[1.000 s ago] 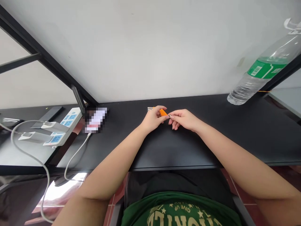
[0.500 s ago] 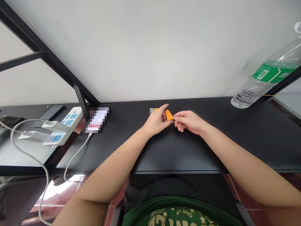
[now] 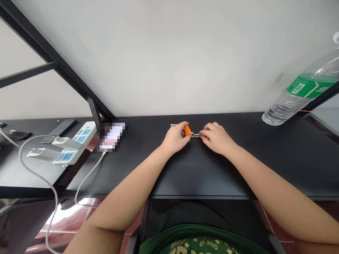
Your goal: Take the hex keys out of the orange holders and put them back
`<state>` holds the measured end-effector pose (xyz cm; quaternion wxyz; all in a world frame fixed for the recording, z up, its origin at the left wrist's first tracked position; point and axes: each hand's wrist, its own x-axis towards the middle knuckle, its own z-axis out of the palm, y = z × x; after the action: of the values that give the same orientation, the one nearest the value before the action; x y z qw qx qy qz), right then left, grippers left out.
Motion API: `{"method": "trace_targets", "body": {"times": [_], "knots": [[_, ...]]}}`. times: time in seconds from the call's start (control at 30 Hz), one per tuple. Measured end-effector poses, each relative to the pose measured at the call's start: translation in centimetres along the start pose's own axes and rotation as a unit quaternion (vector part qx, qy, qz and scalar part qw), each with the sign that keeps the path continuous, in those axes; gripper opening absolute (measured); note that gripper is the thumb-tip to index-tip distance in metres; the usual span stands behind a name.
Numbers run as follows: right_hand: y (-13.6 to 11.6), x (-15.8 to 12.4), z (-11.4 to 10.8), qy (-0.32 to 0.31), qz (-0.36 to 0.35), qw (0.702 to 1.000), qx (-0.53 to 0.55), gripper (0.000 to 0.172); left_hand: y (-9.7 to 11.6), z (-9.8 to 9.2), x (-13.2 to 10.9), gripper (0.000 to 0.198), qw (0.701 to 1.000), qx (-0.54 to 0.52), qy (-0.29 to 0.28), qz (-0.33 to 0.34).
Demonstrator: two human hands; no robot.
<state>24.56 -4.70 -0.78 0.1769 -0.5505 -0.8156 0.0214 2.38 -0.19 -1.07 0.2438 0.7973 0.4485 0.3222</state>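
Observation:
Near the back of the black table, my left hand (image 3: 174, 139) is closed around a small orange piece (image 3: 188, 130). Several thin pale rods poke out past the far side of its fingers; most of the piece is hidden by the hand. Slim shiny metal pieces (image 3: 196, 135) reach from the orange piece toward my right hand (image 3: 215, 137). That hand is palm down with curled fingers, its thumb and fingertips closed on the right end of the metal pieces. What kind of object this is, I cannot make out.
A large clear bottle with a green label (image 3: 304, 88) stands at the back right. On the left are a blurred-out phone (image 3: 112, 135) on a white cable and a white power strip (image 3: 79, 141) with plugged-in chargers. The wall (image 3: 185, 70) rises behind the black table (image 3: 201, 176).
My right hand has turned palm down and moved slightly right, from pinching beside the orange piece to the shiny metal pieces, which now show between the hands. The view has shifted slightly.

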Motion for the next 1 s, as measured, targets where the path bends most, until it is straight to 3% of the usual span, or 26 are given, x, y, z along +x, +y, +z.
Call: {"method": "trace_targets", "body": {"times": [0.3, 0.5, 0.73, 1.0], "knots": [[-0.7, -0.1, 0.2, -0.060, -0.022, 0.994, -0.084, 0.014, 0.3, -0.2, -0.1, 0.050, 0.998, 0.045, -0.042, 0.017], [-1.5, -0.4, -0.4, -0.116, 0.022, 0.993, -0.030, 0.009, 0.2, -0.7, -0.1, 0.054, 0.994, 0.085, -0.056, 0.034], [-1.3, -0.3, -1.3, -0.092, 0.042, 0.993, 0.054, 0.008, -0.4, -0.4, 0.0, 0.056, 0.995, 0.071, -0.060, 0.032], [-0.6, -0.4, -1.8, -0.016, 0.063, 0.982, 0.178, 0.003, -0.4, -0.9, 0.1, 0.054, 0.996, 0.046, -0.056, 0.050]]}}
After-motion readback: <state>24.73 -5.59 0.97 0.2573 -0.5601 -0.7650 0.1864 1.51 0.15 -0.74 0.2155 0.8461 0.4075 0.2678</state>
